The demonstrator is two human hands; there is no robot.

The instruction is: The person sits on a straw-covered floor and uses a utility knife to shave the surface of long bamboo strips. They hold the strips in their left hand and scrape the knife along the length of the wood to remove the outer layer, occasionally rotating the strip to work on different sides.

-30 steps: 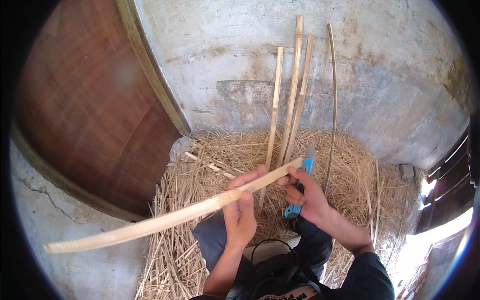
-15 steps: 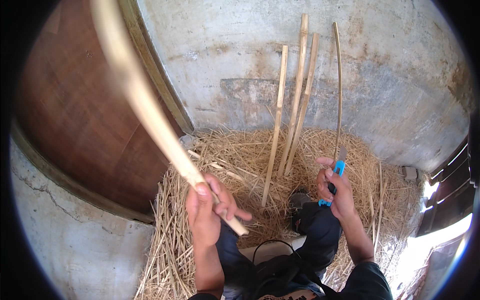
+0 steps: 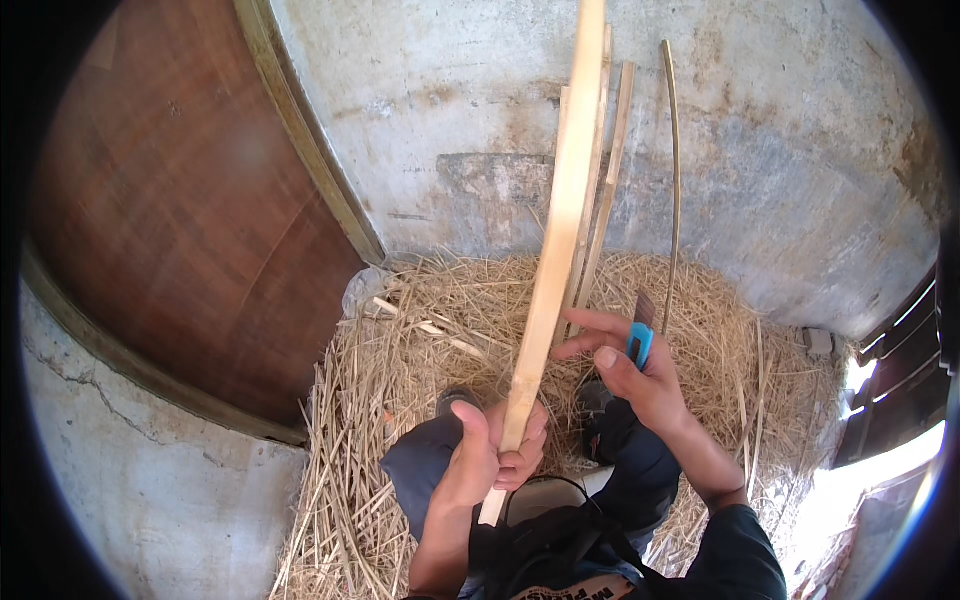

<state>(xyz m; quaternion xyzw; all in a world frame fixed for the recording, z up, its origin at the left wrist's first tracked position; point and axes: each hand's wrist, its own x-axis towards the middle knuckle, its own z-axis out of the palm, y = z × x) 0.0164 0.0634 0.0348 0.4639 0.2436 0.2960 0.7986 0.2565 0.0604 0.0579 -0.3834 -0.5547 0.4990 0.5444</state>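
A long pale bamboo strip (image 3: 566,215) stands nearly upright before me, its top running out of the picture. My left hand (image 3: 474,462) is closed round the strip near its lower end, with the thumb pointing up. A short piece of the strip sticks out below the fist, above my lap. In my right hand (image 3: 652,388) is a blue utility knife (image 3: 640,343), its blade out and pointing up. Two fingers of that hand stretch left towards the strip's right edge; whether they touch it I cannot tell.
Several more bamboo strips (image 3: 615,160) lean against the grey wall (image 3: 780,150), one thin strip (image 3: 675,180) apart on the right. Straw-like shavings (image 3: 440,285) cover the floor around my feet. A brown wooden door (image 3: 190,220) stands at the left, a small block (image 3: 818,343) at the right.
My left hand has swung the bamboo strip from a leftward slant to nearly upright and come lower and to the right. My right hand has moved slightly left with the knife, fingers stretching out.
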